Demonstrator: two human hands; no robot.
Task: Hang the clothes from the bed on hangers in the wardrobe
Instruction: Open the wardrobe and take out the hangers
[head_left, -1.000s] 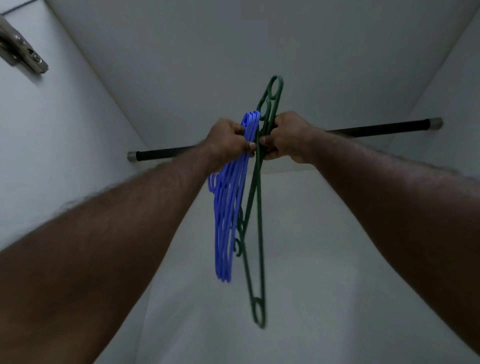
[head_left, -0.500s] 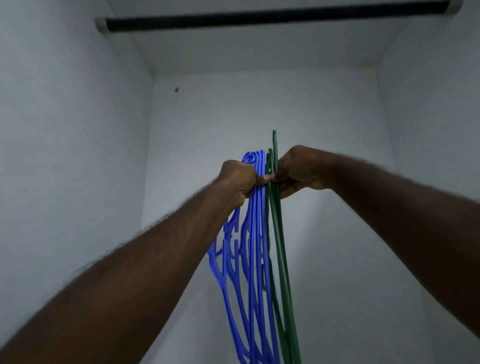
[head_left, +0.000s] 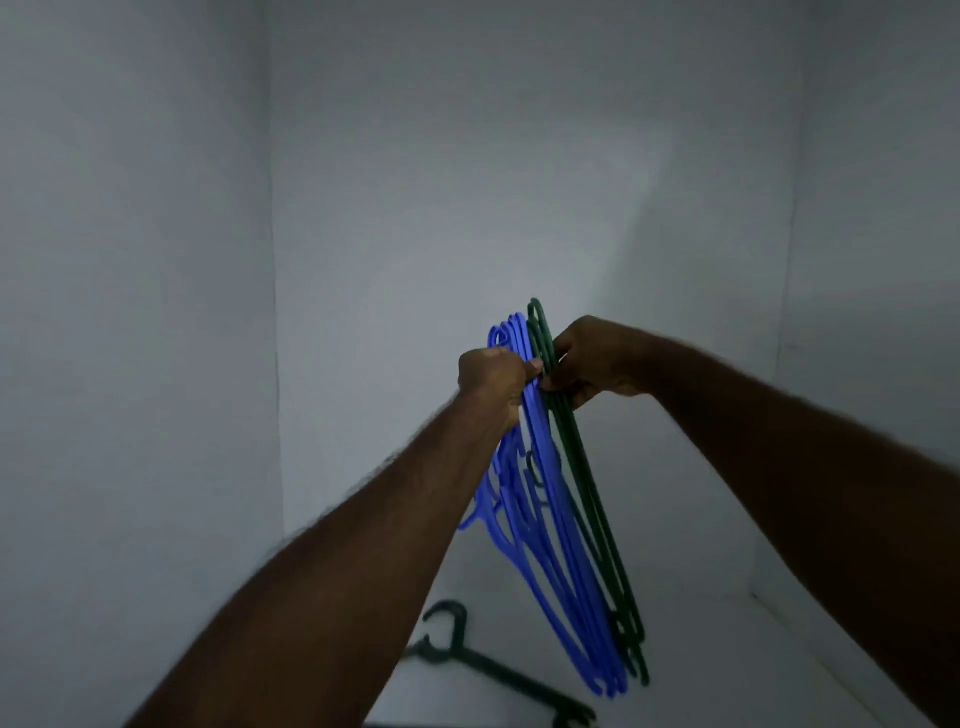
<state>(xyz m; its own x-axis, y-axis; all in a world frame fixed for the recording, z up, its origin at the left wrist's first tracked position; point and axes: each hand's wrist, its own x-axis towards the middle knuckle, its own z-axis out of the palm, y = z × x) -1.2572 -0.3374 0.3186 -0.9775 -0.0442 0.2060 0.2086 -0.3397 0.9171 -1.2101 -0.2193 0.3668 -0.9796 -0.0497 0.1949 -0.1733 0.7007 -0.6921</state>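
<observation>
Inside the white wardrobe, my left hand (head_left: 493, 382) grips a bunch of several blue plastic hangers (head_left: 558, 561) near their tops. Right beside it, my right hand (head_left: 589, 366) pinches the dark green hangers (head_left: 592, 499) that lie against the blue ones. The whole bundle hangs down and tilts to the lower right, its ends just above the wardrobe floor. The two hands nearly touch. No clothes and no rail are in view.
Another dark green hanger (head_left: 493, 670) lies flat on the wardrobe floor (head_left: 727, 649) at the bottom middle. White walls close in on the left (head_left: 135, 312), at the back and on the right (head_left: 883, 312).
My view has dropped from the rail to the wardrobe floor. Both hands have lowered the hanger bundle away from the rail, which has left the frame.
</observation>
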